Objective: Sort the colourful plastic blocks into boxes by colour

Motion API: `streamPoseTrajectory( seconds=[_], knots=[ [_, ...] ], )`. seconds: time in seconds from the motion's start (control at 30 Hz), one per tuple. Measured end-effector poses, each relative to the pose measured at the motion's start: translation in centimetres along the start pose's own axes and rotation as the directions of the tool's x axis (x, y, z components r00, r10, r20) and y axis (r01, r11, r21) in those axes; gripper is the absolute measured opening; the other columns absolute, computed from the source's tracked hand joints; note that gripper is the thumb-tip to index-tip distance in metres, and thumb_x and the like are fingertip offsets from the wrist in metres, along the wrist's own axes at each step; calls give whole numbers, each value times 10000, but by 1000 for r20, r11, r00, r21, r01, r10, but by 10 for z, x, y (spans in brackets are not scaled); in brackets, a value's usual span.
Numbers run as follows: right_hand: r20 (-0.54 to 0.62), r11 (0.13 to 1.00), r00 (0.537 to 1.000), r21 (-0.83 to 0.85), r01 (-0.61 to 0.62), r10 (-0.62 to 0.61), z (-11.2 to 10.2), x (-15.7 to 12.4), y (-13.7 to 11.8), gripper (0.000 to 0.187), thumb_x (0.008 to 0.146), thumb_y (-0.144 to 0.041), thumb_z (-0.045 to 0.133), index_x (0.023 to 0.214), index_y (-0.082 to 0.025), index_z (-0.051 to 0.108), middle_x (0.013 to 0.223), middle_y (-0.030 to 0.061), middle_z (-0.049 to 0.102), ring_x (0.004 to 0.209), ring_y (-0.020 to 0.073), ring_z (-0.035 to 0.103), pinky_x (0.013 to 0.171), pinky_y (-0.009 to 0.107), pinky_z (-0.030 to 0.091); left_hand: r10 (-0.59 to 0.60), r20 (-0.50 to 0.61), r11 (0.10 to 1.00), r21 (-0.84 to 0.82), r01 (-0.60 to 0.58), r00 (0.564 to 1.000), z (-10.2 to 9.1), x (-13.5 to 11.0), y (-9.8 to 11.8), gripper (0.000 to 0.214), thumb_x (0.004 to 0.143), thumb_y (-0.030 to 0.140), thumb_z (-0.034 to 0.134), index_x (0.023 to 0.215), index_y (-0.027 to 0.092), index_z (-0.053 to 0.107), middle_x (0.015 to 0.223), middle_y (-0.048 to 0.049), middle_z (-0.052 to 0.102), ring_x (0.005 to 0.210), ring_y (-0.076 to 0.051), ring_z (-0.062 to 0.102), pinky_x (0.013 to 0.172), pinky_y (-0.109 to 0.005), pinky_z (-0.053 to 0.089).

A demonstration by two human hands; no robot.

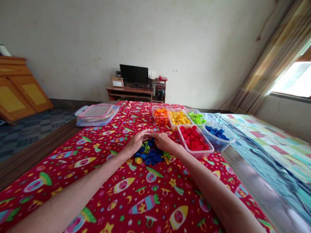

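1. The left hand (136, 141) and the right hand (164, 141) lie on the desk (36, 150). Their fingertips meet at the 12 o'clock side of a pile of bricks (150, 154).
2. Both hands are spread and gently curved, forming a shallow wall around the far edge of the pile. The fingers are extended and not clamped on any piece.
3. The pile sits at mid-desk, just in front of the palms. It is mostly glossy blue plastic: small studded blocks and round, ring-like pieces. A yellow cylinder lies at its 8 o'clock edge, and a few green bits are mixed in.
4. A red cloth (155, 210) covers the desk. It is smooth and printed with rockets, stars and moons.
5. At 3 o'clock from the pile, just beside the right wrist, stands a clear rectangular tub (199, 152) heaped with red bricks.
6. Beyond it, at 2 o'clock, a rounded clear bowl (232, 139) holds dark blue bricks.
7. From 12 to 2 o'clock three more clear tubs stand in a row, touching side by side: an orange-filled tub (160, 123), a yellow-filled tub (173, 127) and a green-filled tub (188, 111).
8. At 10 o'clock, well apart from the hands, is a stack of flat translucent lids (97, 115) with pink rims and rounded corners.
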State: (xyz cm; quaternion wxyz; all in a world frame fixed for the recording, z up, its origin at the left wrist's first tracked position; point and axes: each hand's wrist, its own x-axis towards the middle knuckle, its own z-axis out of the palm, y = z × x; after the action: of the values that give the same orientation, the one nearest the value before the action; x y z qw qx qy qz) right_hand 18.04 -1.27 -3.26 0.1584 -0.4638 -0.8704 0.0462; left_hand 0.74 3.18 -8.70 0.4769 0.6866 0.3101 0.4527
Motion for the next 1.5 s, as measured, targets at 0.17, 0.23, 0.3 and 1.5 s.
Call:
streamPoseTrajectory(
  seconds=[0.17,0.23,0.3,1.5],
  knots=[
    [110,1000,994,-8,18,-17,-9,-2,-6,415,804,-55,467,1148,-165,671,1065,103,710,979,191,643,858,276,467,-19,-138,998,61,28,990,-4,5,-6,473,728,355,593,1151,145,557,1130,-140,650,1053,-253,628,971,-434,476],
    [118,1000,993,7,29,-29,-12,-4,-5,392,789,-61,510,1121,-172,685,1069,94,709,983,188,640,858,267,463,-10,-131,997,76,20,991,-4,6,-9,471,731,364,596,1148,148,555,1117,-133,653,1023,-243,639,950,-427,491],
    [120,1000,992,5,25,-26,-12,-6,-3,357,786,-85,552,1106,-168,689,1046,92,713,968,189,640,847,262,461,5,-117,997,79,4,993,-4,7,-12,465,737,366,584,1147,150,556,1108,-127,657,985,-232,652,924,-421,508],
    [-635,608,461,16,-794,620,-144,-120,125,332,749,-220,525,999,-119,720,990,156,692,963,269,606,833,383,459,-7,-59,975,220,20,998,-5,4,-12,424,745,307,487,1130,161,590,1036,-101,700,881,-220,693,797,-368,561]
  ],
)
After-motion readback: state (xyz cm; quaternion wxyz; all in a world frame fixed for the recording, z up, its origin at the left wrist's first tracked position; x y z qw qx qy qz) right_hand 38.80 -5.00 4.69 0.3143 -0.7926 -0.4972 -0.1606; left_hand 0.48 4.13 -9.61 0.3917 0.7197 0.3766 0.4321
